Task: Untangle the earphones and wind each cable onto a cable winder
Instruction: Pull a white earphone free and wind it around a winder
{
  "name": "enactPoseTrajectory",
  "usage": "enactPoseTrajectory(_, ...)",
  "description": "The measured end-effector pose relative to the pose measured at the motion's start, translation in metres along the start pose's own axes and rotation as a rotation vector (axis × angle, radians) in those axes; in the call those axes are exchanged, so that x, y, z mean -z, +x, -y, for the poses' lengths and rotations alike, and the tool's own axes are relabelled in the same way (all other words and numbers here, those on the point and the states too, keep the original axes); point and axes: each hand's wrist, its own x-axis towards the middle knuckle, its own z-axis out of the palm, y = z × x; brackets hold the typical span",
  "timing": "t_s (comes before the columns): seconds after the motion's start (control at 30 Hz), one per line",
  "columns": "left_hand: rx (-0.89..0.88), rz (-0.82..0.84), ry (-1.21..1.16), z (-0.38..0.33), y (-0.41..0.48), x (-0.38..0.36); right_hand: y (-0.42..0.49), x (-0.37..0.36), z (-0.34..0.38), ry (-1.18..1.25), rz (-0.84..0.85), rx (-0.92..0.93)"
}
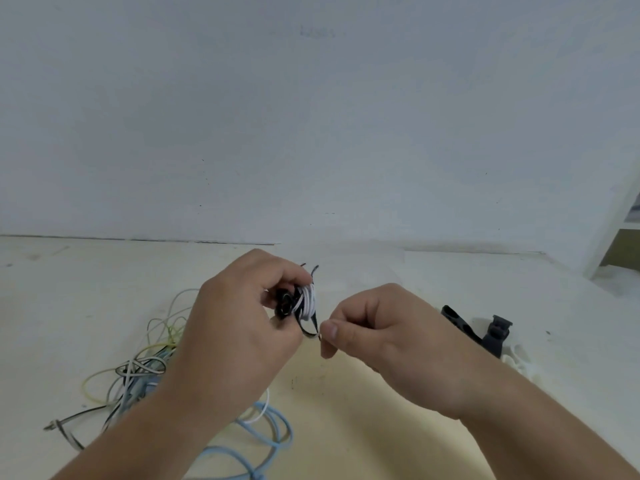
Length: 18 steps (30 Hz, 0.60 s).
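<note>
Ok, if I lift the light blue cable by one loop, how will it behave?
Probably floppy: the light blue cable lies in loose curved loops, so the rest would likely sag and trail. It looks thin, so likely light. Blue strands also show in the tangle, so it may snag and drag others.

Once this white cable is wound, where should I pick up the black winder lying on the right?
Probably pinch the black winder at its rounded far end, coming from above with the right hand. It lies flat and that end sticks out free; its near end crowds against the grey winder.
</note>
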Motion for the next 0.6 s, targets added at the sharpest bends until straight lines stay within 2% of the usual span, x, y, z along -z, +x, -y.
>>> enactPoseTrajectory(0.17, -0.058, 0.110, -0.006, -0.0005, -0.0015, -0.0008, -0.0006, 0.0008, 0.0024, -0.017, -0.093, -0.032)
enactPoseTrajectory(0.3, -0.021, 0.137, -0.034, 0.0009, -0.0012, 0.0001, -0.0002, 0.0010, 0.0025, 0.017, -0.154, -0.076)
enactPoseTrajectory(0.47, 0.036, 0.151, -0.063, 0.0002, -0.0022, -0.0009, -0.0013, 0.0001, 0.0049, 0.040, -0.135, -0.063)
enactPoseTrajectory(0.6, 0.127, 0.147, -0.157, 0.0039, 0.0012, -0.0004, 0.0007, 0.0049, -0.0009, 0.037, -0.238, -0.150)
